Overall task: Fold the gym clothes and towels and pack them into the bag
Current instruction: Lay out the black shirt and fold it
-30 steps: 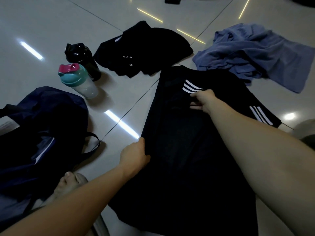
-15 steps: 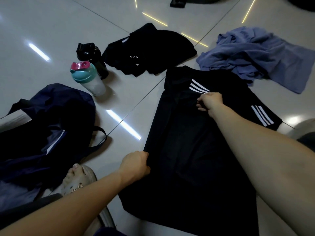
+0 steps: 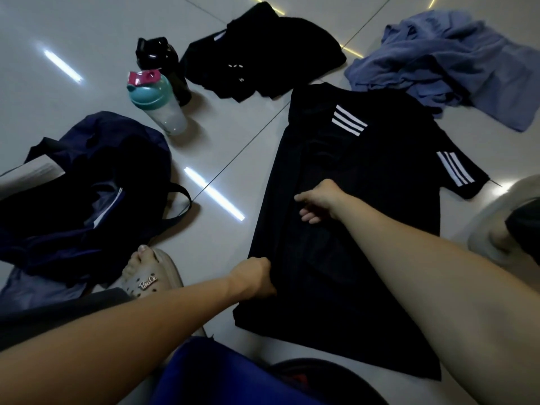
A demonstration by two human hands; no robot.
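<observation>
Looks down on a black T-shirt [image 3: 365, 176] spread flat on the pale tiled floor [image 3: 87, 39], collar end far, hem near, with white stripes on the far shoulder and on the right sleeve. Grips the shirt's left edge, close to the hem, with the left hand [image 3: 254, 277], fist clenched round a bunch of fabric. Reaches the right hand [image 3: 318, 197] onto the middle of the shirt, one finger pointing left and the others curled under (pinching cloth or merely resting on it: cannot tell).

To the left, a navy bag [image 3: 87, 176], slumped open on the floor, black strap looping toward the shirt yet well apart from it. Just near of the bag, a foot in a beige sandal [image 3: 149, 273]. Farther off, an upright shaker bottle [image 3: 159, 106] with teal lid and pink flap, just beside a black bottle [image 3: 163, 59] behind it. Beyond, a crumpled black garment [image 3: 263, 54] near the shirt's collar. At far right, a rumpled blue towel [image 3: 455, 62], just beside the shirt's far shoulder.
</observation>
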